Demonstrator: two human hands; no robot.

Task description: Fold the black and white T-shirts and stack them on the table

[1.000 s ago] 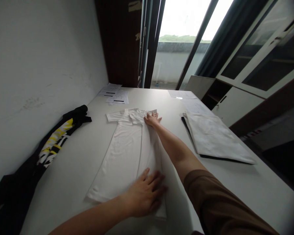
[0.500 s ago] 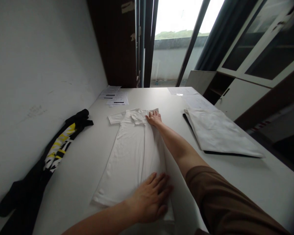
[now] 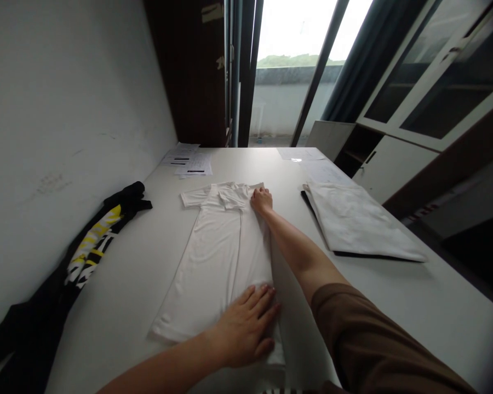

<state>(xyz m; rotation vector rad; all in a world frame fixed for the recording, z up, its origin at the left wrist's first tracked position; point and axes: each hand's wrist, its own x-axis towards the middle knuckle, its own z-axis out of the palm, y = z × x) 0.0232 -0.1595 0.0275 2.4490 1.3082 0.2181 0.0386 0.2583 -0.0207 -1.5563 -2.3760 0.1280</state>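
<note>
A white T-shirt [image 3: 213,257] lies partly folded lengthwise on the white table, with its sleeves toward the far left and its hem toward me. My left hand [image 3: 246,325] rests flat on the lower right part of the shirt, fingers stretched out and open. At the far right corner, near the collar and shoulder, my right hand [image 3: 262,201] is closed, its fingers bent onto the shirt's fabric. The fingertips of that hand are partly hidden.
Along the wall on the left lies a black garment [image 3: 61,279] with yellow and white print. A folded white cloth [image 3: 353,219] with a black layer under it is on the right of the table [image 3: 378,312]. Papers [image 3: 193,161] lie at the far end.
My right hand's fingers have gone from spread flat to bent at the shirt's corner. My left hand has slid slightly and settled flat, and the shirt's right edge lies smoother.
</note>
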